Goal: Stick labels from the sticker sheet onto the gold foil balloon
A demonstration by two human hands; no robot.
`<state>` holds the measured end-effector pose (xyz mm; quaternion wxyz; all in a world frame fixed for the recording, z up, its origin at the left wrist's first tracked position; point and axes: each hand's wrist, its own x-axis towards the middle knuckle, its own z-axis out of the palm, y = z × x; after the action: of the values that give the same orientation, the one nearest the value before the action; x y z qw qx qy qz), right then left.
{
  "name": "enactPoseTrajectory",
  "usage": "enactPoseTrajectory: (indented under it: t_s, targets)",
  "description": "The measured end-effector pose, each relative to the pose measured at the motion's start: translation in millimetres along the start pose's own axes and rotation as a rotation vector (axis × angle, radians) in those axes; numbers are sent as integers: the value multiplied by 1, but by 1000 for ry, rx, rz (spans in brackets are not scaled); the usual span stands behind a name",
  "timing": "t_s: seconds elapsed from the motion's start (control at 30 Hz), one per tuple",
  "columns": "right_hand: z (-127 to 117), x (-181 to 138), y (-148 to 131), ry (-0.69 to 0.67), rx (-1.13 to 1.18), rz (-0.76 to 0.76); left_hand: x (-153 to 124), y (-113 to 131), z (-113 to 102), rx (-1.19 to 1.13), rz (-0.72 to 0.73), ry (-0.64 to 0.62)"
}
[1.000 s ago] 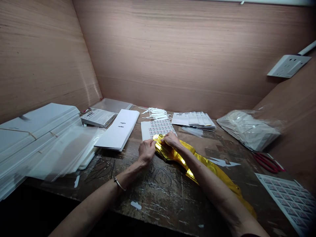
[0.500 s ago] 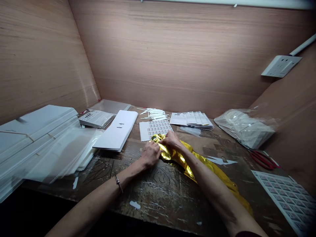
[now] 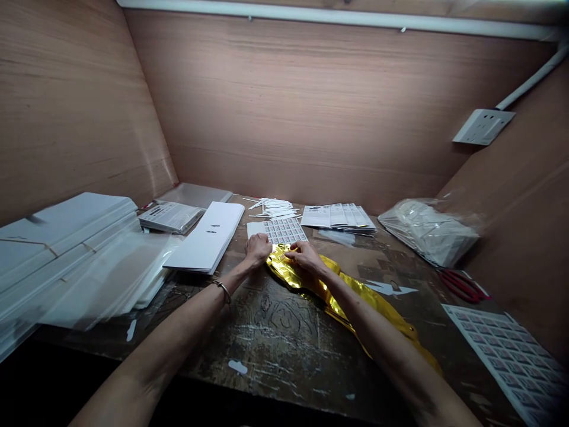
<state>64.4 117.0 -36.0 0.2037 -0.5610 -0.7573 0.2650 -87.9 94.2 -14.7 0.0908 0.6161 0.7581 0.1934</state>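
A flat, shiny gold foil balloon (image 3: 287, 271) lies folded across the dark table, its long yellow end running under my right forearm toward the lower right. My left hand (image 3: 258, 249) is closed in a fist at the balloon's upper left edge. The fingers of my right hand (image 3: 306, 256) are bent together on its upper end, pinching the foil. Just behind both hands is a sheet of small printed labels (image 3: 284, 230), partly covered by the balloon and my left hand.
White straws (image 3: 276, 207) and printed cards (image 3: 338, 216) lie at the back. Left are a white card stack (image 3: 208, 237), clear bags (image 3: 111, 279) and banded white stacks (image 3: 84, 219). Right are a plastic-wrapped bundle (image 3: 431, 231), red-handled scissors (image 3: 462, 286) and another label sheet (image 3: 502, 350).
My left hand has moved up and left to the balloon's edge, uncovering more foil. My right hand stays on the foil. The camera view has tilted up slightly.
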Motion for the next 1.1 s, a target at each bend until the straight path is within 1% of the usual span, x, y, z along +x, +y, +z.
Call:
enactPoseTrajectory:
  t_s: [0.07, 0.13, 0.2, 0.27, 0.37, 0.47, 0.57, 0.63, 0.67, 0.7, 0.77, 0.8, 0.87, 0.93, 0.97, 1.03, 1.1]
  targets:
    - [-1, -6, -3, 2, -49, -71, 1, 2, 0, 18, 10, -19]
    - [1, -12, -6, 8, -110, -134, 3, 1, 3, 42, 12, -67]
    - [3, -15, -7, 11, -157, -165, 6, -1, 8, 43, 3, -119]
    - [4, -17, -7, 13, -174, -167, 9, -4, 12, 11, 9, -141]
    - [5, -17, -6, 12, -162, -156, 10, -4, 13, -16, 38, -127]
    - [4, -16, -5, 3, -116, -142, 6, 3, 11, 76, 106, -77]
    - [1, -16, -4, -19, -32, -146, 2, 12, 5, 200, 217, -34]
    - [-3, -18, -5, -19, 17, -161, 0, 18, 0, 215, 260, -34]
    - [-5, -20, -6, -8, 26, -173, 1, 19, -3, 193, 259, -33]
    - [-7, -22, -8, 6, 19, -190, 1, 21, -6, 150, 238, -29]
    - [-12, -29, -15, 35, -46, -230, 4, 23, -10, -17, 143, -28]
    - [-14, -34, -19, 46, -99, -247, 5, 25, -12, -162, 68, -47]
    - [-17, -43, -29, 81, -224, -255, 7, 29, -14, -495, -86, -123]
    - [-18, -51, -39, 133, -336, -244, 7, 36, -16, -752, -179, -207]
    - [-18, -55, -42, 161, -378, -237, 6, 40, -17, -821, -198, -237]
    - [-19, -59, -45, 209, -422, -218, 1, 49, -21, -864, -189, -269]
    - [-21, -61, -42, 270, -399, -166, -5, 58, -26, -926, -164, -301]
